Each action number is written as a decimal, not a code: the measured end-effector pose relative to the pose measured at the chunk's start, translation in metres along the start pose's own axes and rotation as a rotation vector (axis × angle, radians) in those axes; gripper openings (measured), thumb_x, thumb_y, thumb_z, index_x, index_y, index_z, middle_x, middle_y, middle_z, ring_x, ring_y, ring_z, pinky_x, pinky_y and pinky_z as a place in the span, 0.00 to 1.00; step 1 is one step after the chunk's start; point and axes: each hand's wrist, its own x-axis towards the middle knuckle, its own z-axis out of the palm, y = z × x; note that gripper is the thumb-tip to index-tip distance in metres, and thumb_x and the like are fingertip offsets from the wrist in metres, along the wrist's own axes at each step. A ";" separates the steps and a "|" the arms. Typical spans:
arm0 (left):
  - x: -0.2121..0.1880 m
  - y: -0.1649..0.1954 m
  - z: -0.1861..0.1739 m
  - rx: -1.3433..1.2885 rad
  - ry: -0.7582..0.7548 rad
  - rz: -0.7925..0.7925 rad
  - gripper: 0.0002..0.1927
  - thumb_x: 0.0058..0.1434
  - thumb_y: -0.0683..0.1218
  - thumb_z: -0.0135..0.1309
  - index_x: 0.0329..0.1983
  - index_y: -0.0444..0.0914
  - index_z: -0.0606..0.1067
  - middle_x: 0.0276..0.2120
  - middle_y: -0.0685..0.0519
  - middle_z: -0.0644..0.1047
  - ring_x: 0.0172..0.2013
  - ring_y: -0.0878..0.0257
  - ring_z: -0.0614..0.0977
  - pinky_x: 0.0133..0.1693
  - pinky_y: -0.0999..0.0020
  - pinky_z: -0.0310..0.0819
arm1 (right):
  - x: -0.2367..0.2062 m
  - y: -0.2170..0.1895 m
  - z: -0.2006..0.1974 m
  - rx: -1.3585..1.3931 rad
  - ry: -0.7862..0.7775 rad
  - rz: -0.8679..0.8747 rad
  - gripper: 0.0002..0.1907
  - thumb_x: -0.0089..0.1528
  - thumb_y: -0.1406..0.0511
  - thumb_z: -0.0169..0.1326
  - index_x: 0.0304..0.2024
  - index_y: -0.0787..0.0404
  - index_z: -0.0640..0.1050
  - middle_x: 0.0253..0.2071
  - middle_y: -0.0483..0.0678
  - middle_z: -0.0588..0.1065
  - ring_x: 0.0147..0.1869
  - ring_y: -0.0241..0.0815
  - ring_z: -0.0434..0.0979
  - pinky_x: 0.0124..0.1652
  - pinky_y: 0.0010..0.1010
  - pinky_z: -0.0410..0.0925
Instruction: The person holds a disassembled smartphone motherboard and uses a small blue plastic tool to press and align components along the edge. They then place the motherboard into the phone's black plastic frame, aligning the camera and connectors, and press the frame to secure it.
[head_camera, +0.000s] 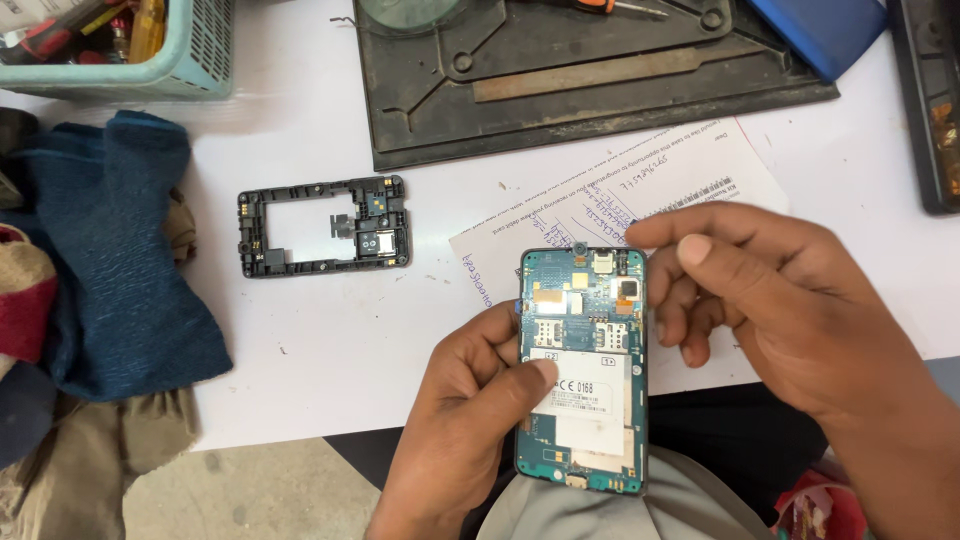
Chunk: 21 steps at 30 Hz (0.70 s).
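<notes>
1. Left hand (455, 425) clamps opened phone (582, 370) by its edges, thumb on the white label, low and centre over the lap.
2. Right hand (770, 300) has fingertips pinched together at the phone's top right corner; whether they hold anything, cannot tell.
3. Phone likely light and stiff, with a fragile bare board; hold by the edges only.
4. Black frame (323, 227) lies well apart on white table (330, 330), near blue cloth (110, 250).

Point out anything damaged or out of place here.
The phone in the left hand has its back off, circuit board bare. Its black inner frame lies apart on the white table. Right hand touches the phone's top edge.
</notes>
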 end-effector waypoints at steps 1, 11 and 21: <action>0.000 0.000 0.000 0.001 0.002 0.003 0.22 0.61 0.35 0.48 0.59 0.22 0.71 0.37 0.45 0.83 0.34 0.67 0.82 0.38 0.74 0.76 | -0.002 -0.002 0.000 -0.097 0.047 -0.028 0.18 0.69 0.64 0.50 0.55 0.71 0.79 0.34 0.53 0.80 0.32 0.36 0.80 0.25 0.25 0.72; -0.001 0.005 -0.001 0.115 0.097 0.014 0.22 0.60 0.35 0.47 0.58 0.22 0.72 0.36 0.43 0.84 0.31 0.66 0.84 0.35 0.73 0.79 | 0.009 -0.013 -0.007 -0.949 0.319 -0.363 0.10 0.64 0.71 0.60 0.48 0.65 0.82 0.37 0.49 0.77 0.33 0.33 0.74 0.30 0.22 0.67; -0.003 0.004 0.001 0.127 0.090 0.042 0.21 0.62 0.35 0.47 0.59 0.22 0.71 0.38 0.42 0.84 0.34 0.65 0.84 0.40 0.71 0.80 | 0.015 -0.009 0.017 -1.128 0.220 -0.363 0.08 0.60 0.68 0.64 0.41 0.63 0.84 0.36 0.48 0.78 0.21 0.32 0.71 0.20 0.25 0.64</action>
